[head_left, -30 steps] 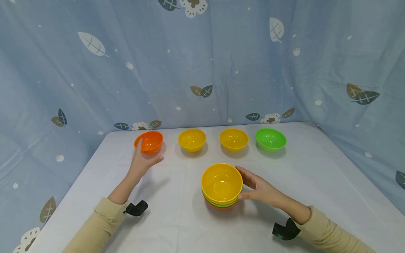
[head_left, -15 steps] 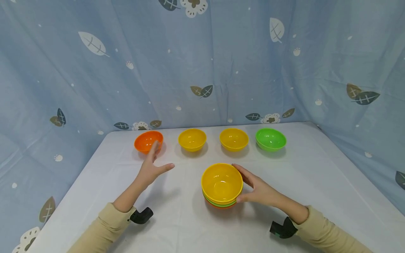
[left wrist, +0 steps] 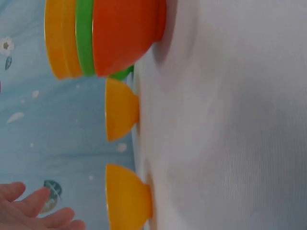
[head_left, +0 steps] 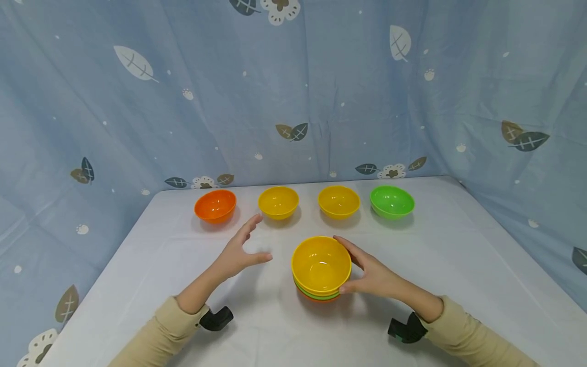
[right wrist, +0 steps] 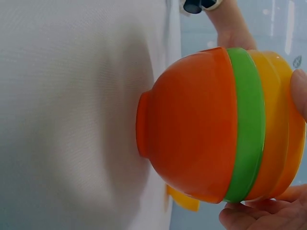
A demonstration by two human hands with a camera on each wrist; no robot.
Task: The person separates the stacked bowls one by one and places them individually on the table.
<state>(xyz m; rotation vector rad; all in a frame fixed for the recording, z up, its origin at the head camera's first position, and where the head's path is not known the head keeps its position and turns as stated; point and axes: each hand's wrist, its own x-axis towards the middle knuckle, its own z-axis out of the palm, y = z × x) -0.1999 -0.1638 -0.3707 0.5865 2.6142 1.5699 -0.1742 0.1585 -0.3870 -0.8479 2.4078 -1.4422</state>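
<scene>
A stack of bowls (head_left: pixel 322 265) stands upright on the white-covered table, yellow on top, green beneath and orange at the bottom. My right hand (head_left: pixel 378 275) holds its right side, fingers round the far side and thumb at the near side. In the right wrist view, the thumb (right wrist: pixel 300 93) lies at the yellow rim and the fingertips (right wrist: pixel 261 215) touch the opposite side. My left hand (head_left: pixel 236 257) is in the air left of the stack, fingers spread and apart from every bowl. The left wrist view shows its fingers (left wrist: pixel 36 208) at the lower left.
Along the back of the table stand an orange bowl (head_left: pixel 215 206), two yellow bowls, one left (head_left: pixel 278 203) and one right (head_left: pixel 339 202), and a green bowl (head_left: pixel 392 202). A blue patterned curtain (head_left: pixel 257 92) hangs behind the table (head_left: pixel 275 336).
My left hand has moved from the orange bowl rightward and nearer, towards the stack. My right hand has shifted slightly left around the stack. The bowls have stayed in place.
</scene>
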